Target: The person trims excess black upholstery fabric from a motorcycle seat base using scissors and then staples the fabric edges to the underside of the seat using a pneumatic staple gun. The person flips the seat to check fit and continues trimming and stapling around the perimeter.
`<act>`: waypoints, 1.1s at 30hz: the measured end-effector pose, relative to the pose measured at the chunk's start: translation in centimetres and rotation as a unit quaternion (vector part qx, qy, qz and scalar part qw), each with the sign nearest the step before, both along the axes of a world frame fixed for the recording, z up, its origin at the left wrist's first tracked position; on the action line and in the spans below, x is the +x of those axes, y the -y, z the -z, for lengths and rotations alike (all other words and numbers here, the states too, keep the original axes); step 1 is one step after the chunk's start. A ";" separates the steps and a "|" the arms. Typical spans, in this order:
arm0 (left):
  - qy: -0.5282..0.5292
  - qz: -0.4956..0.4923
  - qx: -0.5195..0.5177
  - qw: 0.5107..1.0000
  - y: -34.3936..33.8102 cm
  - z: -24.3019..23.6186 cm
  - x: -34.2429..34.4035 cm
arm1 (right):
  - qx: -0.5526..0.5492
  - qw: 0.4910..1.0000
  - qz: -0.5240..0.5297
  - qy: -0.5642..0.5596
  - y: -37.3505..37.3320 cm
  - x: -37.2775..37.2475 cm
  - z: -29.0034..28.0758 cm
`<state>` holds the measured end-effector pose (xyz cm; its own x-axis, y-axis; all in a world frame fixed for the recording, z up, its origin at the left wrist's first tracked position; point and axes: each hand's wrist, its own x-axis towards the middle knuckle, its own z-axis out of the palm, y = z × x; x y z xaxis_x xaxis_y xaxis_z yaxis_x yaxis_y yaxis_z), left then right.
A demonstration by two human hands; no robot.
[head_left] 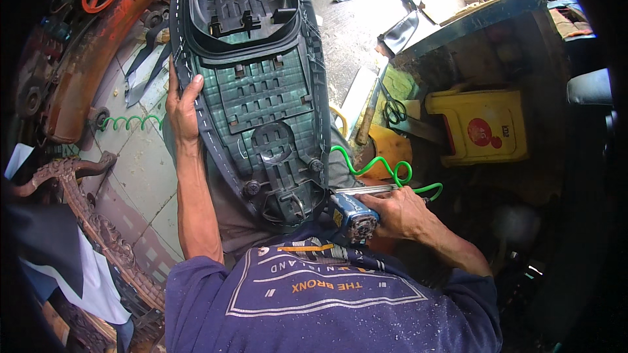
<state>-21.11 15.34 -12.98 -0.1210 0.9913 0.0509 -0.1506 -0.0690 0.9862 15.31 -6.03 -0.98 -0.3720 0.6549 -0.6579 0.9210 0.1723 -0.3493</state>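
An upturned motorcycle seat [261,91] lies across my lap, its black ribbed plastic base facing up. Dark cover material is folded over its rim, with a row of pale staples along the left edge. My left hand [184,108] grips that left edge, thumb on top and the other fingers partly hidden beneath. In my right hand [402,214] is a blue air staple gun [353,217], held against or very close to the seat's lower right edge. Its nose is hidden from view. A green coiled air hose [399,171] runs beside the gun.
A rusty orange air compressor tank [98,59] with a red wheel stands at left, above a carved wooden piece [98,212]. To the right are scissors [394,110], a yellow plastic container [481,124] and a blue-edged bench [471,26]. Black scraps [400,31] lie beyond.
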 end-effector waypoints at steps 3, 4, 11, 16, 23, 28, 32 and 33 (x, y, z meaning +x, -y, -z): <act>-0.020 -0.006 -0.001 1.000 -0.1 0.0 -0.2 | 0.021 1.000 0.005 -0.023 0.1 -0.2 0.2; -0.011 -0.003 0.004 1.000 -0.1 0.1 -0.2 | 0.020 1.000 0.005 -0.023 0.1 -0.3 0.3; -0.010 -0.007 -0.001 1.000 0.1 0.2 -0.2 | 0.018 1.000 0.001 -0.017 -0.5 -1.0 0.9; -0.020 -0.012 0.008 1.000 0.1 0.2 -0.2 | -0.004 1.000 0.006 0.021 -0.7 -1.9 0.9; 0.026 -0.001 0.002 1.000 0.4 -0.1 0.0 | -0.009 1.000 -0.004 -0.014 1.8 -1.6 -1.5; 0.037 0.003 -0.018 0.999 0.3 0.1 -0.1 | 0.014 0.999 0.029 -0.020 3.0 -1.6 -1.0; 0.055 0.011 -0.014 0.998 0.3 0.6 -0.3 | 0.011 0.999 0.044 -0.022 3.3 -2.0 -0.4; 0.045 0.007 -0.015 0.999 0.3 0.8 -0.4 | 0.011 0.999 0.047 -0.023 3.3 -2.0 -0.3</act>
<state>-21.50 15.06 -13.73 -0.1107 0.9938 0.0113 -0.2388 -0.0376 0.9703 13.29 -9.33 -0.67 -0.3385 0.7026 -0.6259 0.9164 0.0951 -0.3888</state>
